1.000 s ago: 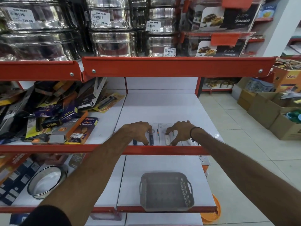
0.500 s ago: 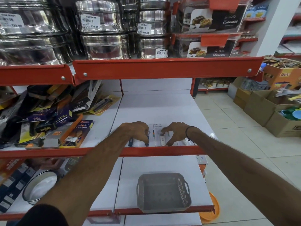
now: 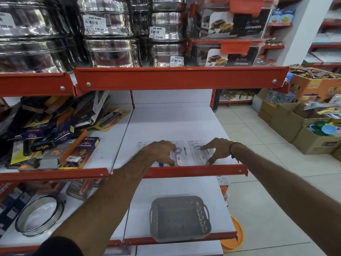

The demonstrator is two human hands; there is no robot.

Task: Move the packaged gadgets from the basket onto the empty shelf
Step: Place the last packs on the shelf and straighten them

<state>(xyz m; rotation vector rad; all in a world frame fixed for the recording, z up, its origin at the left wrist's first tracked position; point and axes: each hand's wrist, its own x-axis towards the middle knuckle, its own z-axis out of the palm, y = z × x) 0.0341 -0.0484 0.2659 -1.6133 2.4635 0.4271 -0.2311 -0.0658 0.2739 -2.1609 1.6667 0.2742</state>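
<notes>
Two hands lie palm-down on the packaged gadgets (image 3: 186,153) at the front of the white shelf (image 3: 171,124). The left hand's fingers (image 3: 170,160) are spread apart and curled downward, their tips pressing flat on a card near its lower edge, just behind the red front lip (image 3: 184,171); nothing is gripped. The left hand (image 3: 161,151) covers most of the leftmost cards, and its forearm runs back toward 7 o'clock. The right hand's fingers (image 3: 203,147) are also splayed: the index tip touches the ring end of a white gadget on the rightmost card, the thumb rests near that card's bottom edge. The right hand (image 3: 218,149) is arched, with a dark band at the wrist, and its forearm stretches away toward 4 o'clock. The cards lie flat, side by side, between both hands. At 6 o'clock, one level down, the grey basket (image 3: 180,218) sits on the lower shelf (image 3: 177,187), its inside bare. At 9 o'clock, boxed goods (image 3: 55,137) are piled on the neighbouring bay.
</notes>
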